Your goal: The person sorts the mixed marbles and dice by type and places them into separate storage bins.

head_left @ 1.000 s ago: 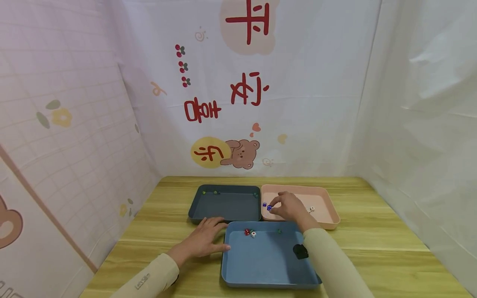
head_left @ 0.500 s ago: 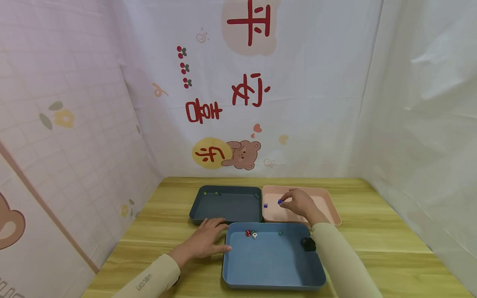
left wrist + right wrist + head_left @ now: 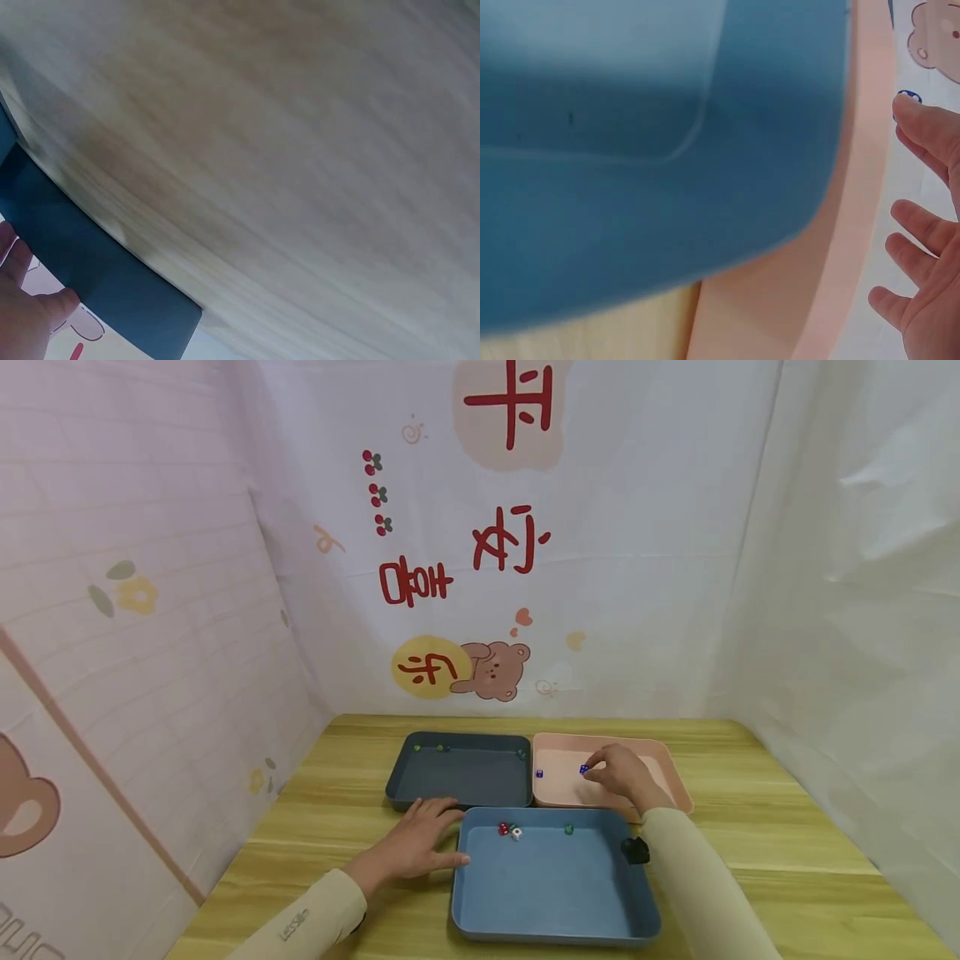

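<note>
Over the pink tray [image 3: 558, 790], my right hand [image 3: 628, 777] pinches a blue die [image 3: 583, 769] between thumb and index finger; the right wrist view shows the other fingers spread apart. Another blue die [image 3: 539, 773] lies by the pink tray's left wall. My left hand [image 3: 416, 843] rests at the left rim of the blue tray [image 3: 555, 893], its thumb on that edge and its fingers loosely extended. Inside the blue tray, near the far wall, are a red die [image 3: 504, 829], a white die [image 3: 517, 834] and a green die [image 3: 569, 830].
A dark teal tray [image 3: 465, 781] stands beside the pink one, with several small green dice [image 3: 417, 748] along its far side. All the trays sit on a wood-grain table [image 3: 780, 860]. Printed cloth walls [image 3: 637, 568] enclose the table's back and sides.
My right hand has moved rightward across the pink tray with the blue die in its pinch, away from the other blue die. White dice seen earlier are now behind the hand. The left hand stays put.
</note>
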The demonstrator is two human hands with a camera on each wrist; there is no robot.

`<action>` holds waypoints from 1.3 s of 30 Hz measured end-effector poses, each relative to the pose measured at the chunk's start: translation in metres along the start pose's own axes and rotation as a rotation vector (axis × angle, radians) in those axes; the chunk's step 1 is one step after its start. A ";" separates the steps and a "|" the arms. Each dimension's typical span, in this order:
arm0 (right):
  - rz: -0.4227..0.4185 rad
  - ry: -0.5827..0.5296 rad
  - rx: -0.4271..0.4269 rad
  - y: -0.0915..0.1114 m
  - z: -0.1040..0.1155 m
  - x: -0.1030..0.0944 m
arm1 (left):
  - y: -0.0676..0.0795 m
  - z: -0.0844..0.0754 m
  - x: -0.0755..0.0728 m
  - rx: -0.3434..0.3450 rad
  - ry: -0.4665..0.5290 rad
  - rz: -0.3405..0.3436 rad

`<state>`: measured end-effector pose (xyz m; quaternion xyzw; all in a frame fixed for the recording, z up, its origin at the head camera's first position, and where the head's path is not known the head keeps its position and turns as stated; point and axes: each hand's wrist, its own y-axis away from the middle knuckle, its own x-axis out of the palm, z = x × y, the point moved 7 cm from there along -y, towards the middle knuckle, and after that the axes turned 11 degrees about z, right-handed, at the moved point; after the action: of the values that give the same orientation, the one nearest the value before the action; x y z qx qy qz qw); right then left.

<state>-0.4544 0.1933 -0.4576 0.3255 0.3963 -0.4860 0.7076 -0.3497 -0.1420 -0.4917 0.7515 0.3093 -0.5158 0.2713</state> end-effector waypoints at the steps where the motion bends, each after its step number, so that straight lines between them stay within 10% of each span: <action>1: 0.000 0.004 0.005 0.000 -0.002 0.000 | -0.001 0.000 0.000 0.000 -0.001 0.000; 24: -0.064 0.064 0.039 0.002 0.000 -0.010 | -0.001 -0.003 -0.001 -0.009 -0.007 0.014; 39: -0.071 -0.253 -0.023 -0.003 0.036 0.002 | 0.001 -0.004 -0.002 -0.022 -0.007 0.014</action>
<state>-0.4479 0.1605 -0.4425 0.2392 0.3205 -0.5435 0.7380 -0.3470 -0.1399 -0.4889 0.7487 0.3088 -0.5131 0.2842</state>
